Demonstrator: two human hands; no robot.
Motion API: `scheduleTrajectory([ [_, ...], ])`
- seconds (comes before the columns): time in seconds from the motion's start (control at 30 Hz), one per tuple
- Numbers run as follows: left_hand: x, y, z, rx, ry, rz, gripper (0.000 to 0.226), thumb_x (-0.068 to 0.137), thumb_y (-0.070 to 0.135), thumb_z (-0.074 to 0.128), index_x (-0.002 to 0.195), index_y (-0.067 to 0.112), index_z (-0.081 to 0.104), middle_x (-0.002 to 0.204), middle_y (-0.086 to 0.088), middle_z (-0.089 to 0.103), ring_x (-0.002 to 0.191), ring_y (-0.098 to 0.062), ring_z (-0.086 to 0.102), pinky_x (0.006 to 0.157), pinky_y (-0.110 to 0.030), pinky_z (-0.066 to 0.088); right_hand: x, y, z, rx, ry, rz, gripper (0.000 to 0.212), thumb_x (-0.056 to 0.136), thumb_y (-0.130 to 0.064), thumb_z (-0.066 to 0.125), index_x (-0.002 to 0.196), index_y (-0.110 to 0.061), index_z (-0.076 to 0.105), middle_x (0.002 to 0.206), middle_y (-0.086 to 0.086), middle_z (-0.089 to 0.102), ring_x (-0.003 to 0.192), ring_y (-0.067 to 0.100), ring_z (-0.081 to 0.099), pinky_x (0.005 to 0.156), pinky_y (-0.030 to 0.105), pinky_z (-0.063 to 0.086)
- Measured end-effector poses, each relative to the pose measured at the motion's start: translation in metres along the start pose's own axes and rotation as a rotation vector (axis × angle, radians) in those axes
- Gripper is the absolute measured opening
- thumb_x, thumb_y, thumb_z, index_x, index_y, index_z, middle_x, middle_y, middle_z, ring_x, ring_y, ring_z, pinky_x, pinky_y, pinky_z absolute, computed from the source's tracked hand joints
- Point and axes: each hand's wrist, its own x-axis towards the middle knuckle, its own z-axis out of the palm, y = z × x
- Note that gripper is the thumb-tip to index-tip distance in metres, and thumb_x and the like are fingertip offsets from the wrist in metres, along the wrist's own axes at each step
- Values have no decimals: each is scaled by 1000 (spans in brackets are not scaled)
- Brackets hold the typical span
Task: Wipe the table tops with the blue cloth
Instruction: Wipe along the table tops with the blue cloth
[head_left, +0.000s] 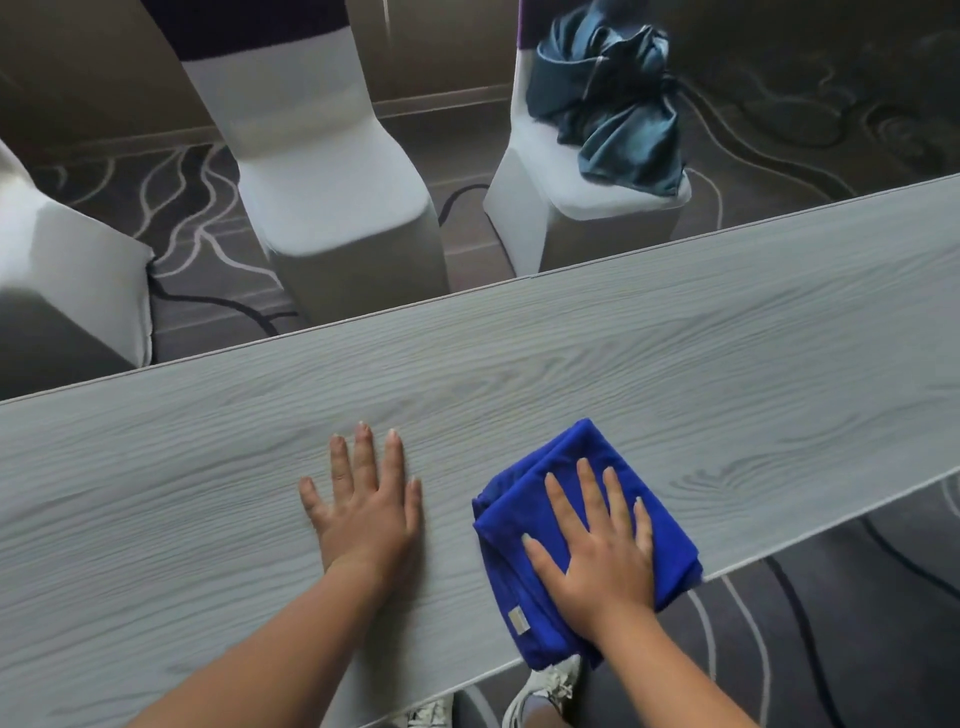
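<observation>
A folded blue cloth (524, 499) lies on the long grey wood-grain table top (571, 364), at the near edge, with one corner hanging slightly over it. My right hand (597, 540) presses flat on the cloth, fingers spread and pointing away from me. My left hand (366, 499) rests flat on the bare table to the left of the cloth, fingers apart, holding nothing. The two hands are about a hand's width apart.
Three white-covered chairs stand beyond the table's far edge: one at the left (67, 280), one in the middle (332, 208), one at the right (550, 208) with a crumpled teal cloth (613, 98) on its seat. Patterned carpet (831, 114) surrounds the table. My shoes (545, 686) show below the near edge.
</observation>
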Motion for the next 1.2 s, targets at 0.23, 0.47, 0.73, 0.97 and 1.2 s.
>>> scheduleTrajectory([
  [0.23, 45, 75, -2, -27, 13, -6, 62, 90, 52, 10, 146, 30, -6, 157, 1, -17, 141, -22, -24, 108, -61, -12, 76, 45, -14, -31, 29, 3, 72, 79, -74, 26, 145, -45, 18, 159, -4, 13, 145, 23, 3, 112, 49, 2],
  [0.47, 69, 145, 3, 43, -3, 55, 61, 86, 54, 4, 143, 38, -10, 156, 7, -19, 141, -20, -23, 107, -60, -12, 246, 104, -49, -17, 94, 41, 73, 79, -77, 14, 145, -47, 13, 160, -5, 9, 145, 21, 2, 114, 51, 7],
  [0.73, 67, 143, 0, 91, 1, 25, 62, 85, 57, 2, 143, 41, -10, 148, 13, -28, 136, -12, -29, 108, -57, -10, 324, 128, -69, -18, 74, 5, 75, 80, -78, 9, 146, -43, 14, 160, -4, 5, 145, 22, 0, 114, 51, 4],
  [0.97, 66, 143, -1, 75, 16, 30, 62, 84, 59, 2, 142, 43, -11, 149, 15, -24, 137, -10, -28, 110, -55, -9, 217, 149, -56, 18, 84, -19, 70, 84, -71, 20, 146, -38, 22, 159, 1, 14, 145, 26, 7, 113, 52, 10],
  [1.2, 65, 142, 0, 42, 48, 43, 61, 85, 60, 8, 143, 44, -3, 152, 15, -18, 142, -14, -16, 111, -57, -5, 89, 169, -39, 20, 47, 61, 70, 83, -66, 30, 144, -31, 33, 157, 5, 21, 144, 29, 16, 110, 56, 17],
])
